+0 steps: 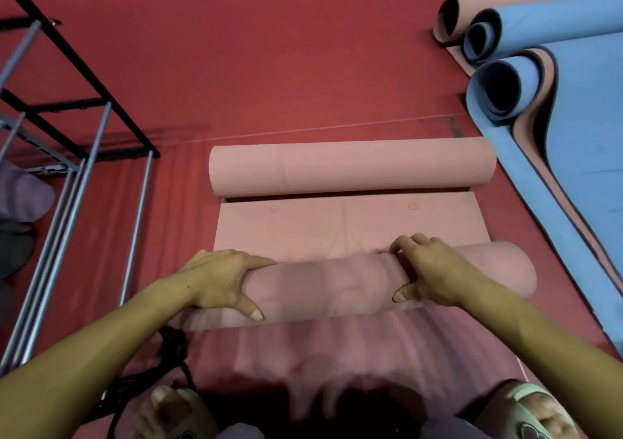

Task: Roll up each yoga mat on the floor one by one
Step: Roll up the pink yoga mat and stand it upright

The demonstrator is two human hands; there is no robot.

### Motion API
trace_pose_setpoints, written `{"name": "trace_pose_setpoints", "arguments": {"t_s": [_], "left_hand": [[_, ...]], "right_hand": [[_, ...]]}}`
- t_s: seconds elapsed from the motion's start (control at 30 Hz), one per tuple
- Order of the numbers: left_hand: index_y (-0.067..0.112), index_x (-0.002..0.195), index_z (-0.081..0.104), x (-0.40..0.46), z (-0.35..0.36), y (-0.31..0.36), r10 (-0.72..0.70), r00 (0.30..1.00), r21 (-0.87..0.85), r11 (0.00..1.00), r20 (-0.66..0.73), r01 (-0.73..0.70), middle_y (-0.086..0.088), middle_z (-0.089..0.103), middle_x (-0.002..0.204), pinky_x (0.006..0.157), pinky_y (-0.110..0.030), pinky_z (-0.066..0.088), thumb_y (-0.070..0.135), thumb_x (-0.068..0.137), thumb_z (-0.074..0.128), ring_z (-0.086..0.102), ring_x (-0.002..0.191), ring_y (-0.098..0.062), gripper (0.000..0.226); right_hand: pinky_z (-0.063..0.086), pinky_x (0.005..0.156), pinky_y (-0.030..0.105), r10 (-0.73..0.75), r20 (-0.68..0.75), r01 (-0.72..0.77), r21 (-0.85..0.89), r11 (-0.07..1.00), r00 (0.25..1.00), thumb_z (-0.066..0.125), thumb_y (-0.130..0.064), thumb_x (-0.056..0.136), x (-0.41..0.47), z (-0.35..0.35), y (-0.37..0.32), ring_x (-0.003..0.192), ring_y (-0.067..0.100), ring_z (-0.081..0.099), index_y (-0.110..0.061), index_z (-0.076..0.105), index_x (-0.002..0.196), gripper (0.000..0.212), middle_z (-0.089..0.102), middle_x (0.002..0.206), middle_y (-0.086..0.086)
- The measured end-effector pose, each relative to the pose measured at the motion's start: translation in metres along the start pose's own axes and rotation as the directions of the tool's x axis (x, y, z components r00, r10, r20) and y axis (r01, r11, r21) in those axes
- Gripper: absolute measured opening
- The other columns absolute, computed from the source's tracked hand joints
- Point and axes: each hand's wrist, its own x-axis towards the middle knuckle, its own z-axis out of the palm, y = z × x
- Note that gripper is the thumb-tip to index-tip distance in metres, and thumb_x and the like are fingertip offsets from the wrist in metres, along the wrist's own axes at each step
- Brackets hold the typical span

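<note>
left hand point(219, 278): fingers spread, curled over near roll point(354, 287), thumb on its near side | right hand point(428, 270): fingers curled over the same roll, thumb on near side | pink mat point(350, 226): on red floor point(269, 68), rolled at both ends, flat between | far roll point(350, 165) | blue mats point(539, 68) right | rack point(67, 135) left

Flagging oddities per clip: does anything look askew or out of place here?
Yes. The pink mat is curled at both ends: the far end sits as its own roll while both hands, left hand and right hand, roll the near end.
</note>
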Motion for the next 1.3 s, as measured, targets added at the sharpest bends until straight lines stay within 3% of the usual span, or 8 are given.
{"name": "trace_pose_setpoints", "arguments": {"t_s": [0.17,0.4,0.67,0.83,0.97,1.13,1.3], "left_hand": [[0.06,0.148,0.035,-0.001,0.005,-0.007,-0.01,0.997,-0.003,1.0,-0.077,0.01,0.031,0.054,0.139,0.093,-0.039,0.049,0.095,0.059,0.064,0.052,0.13,-0.005,0.1],[0.053,0.145,0.045,0.001,0.01,-0.02,0.021,0.973,0.013,1.0,-0.232,-0.018,0.03,0.051,0.14,0.082,-0.032,0.047,0.094,0.069,0.059,0.051,0.129,-0.003,0.087],[0.054,0.141,0.048,0.006,0.012,-0.018,0.116,0.911,0.032,0.993,-0.395,-0.112,0.028,0.048,0.127,0.081,-0.032,0.052,0.056,0.089,0.073,0.052,0.112,-0.006,0.058],[0.055,0.139,0.056,0.005,0.018,-0.008,0.117,0.885,0.059,0.993,-0.451,-0.102,0.028,0.056,0.126,0.071,-0.028,0.047,0.048,0.102,0.04,0.053,0.104,-0.007,0.041],[0.047,0.14,0.06,0.003,0.025,-0.001,0.094,0.86,0.062,0.995,-0.502,-0.072,0.024,0.06,0.129,0.079,-0.028,0.052,0.036,0.1,0.044,0.058,0.107,-0.012,0.045],[0.043,0.138,0.064,0.007,0.02,0.003,0.047,0.866,0.026,0.999,-0.499,-0.039,0.023,0.062,0.128,0.08,-0.035,0.054,0.041,0.092,0.04,0.059,0.106,-0.014,0.051],[0.045,0.142,0.06,0.009,0.017,0.008,0.009,0.876,0.039,0.999,-0.482,0.011,0.023,0.06,0.131,0.079,-0.035,0.05,0.06,0.088,0.045,0.058,0.11,-0.014,0.058]], "right_hand": [[0.048,0.096,0.04,0.032,-0.073,-0.032,-0.002,0.999,0.997,0.089,-0.058,0.069,0.002,-0.001,-0.003,0.121,0.027,0.048,-0.034,0.049,0.142,0.086,0.052,0.133,-0.003],[0.047,0.09,0.041,0.038,-0.213,-0.06,-0.098,0.993,0.976,0.077,-0.064,0.081,0.002,-0.005,-0.011,0.12,0.027,0.046,-0.038,0.051,0.136,0.066,0.05,0.133,-0.004],[0.049,0.088,0.038,0.02,-0.279,-0.024,-0.012,1.0,0.96,0.066,-0.052,0.096,0.008,-0.01,-0.015,0.118,0.023,0.048,-0.041,0.057,0.129,0.036,0.056,0.128,-0.008],[0.051,0.08,0.039,0.011,-0.322,-0.013,-0.004,1.0,0.947,0.063,-0.048,0.099,0.017,-0.011,-0.014,0.109,0.025,0.053,-0.034,0.062,0.122,0.027,0.061,0.121,-0.004],[0.053,0.083,0.044,0.028,-0.362,-0.03,0.002,1.0,0.932,0.061,-0.048,0.1,0.021,-0.008,-0.012,0.111,0.03,0.049,-0.032,0.07,0.121,0.028,0.056,0.12,0.001],[0.056,0.078,0.046,-0.012,-0.418,0.0,-0.028,1.0,0.908,0.051,-0.049,0.103,0.019,-0.004,-0.011,0.107,0.028,0.052,-0.032,0.071,0.123,0.033,0.059,0.115,-0.001],[0.051,0.082,0.045,-0.012,-0.446,-0.009,-0.044,0.999,0.895,0.057,-0.042,0.098,0.018,-0.002,-0.011,0.109,0.033,0.056,-0.018,0.062,0.121,0.034,0.064,0.115,0.005]]}}
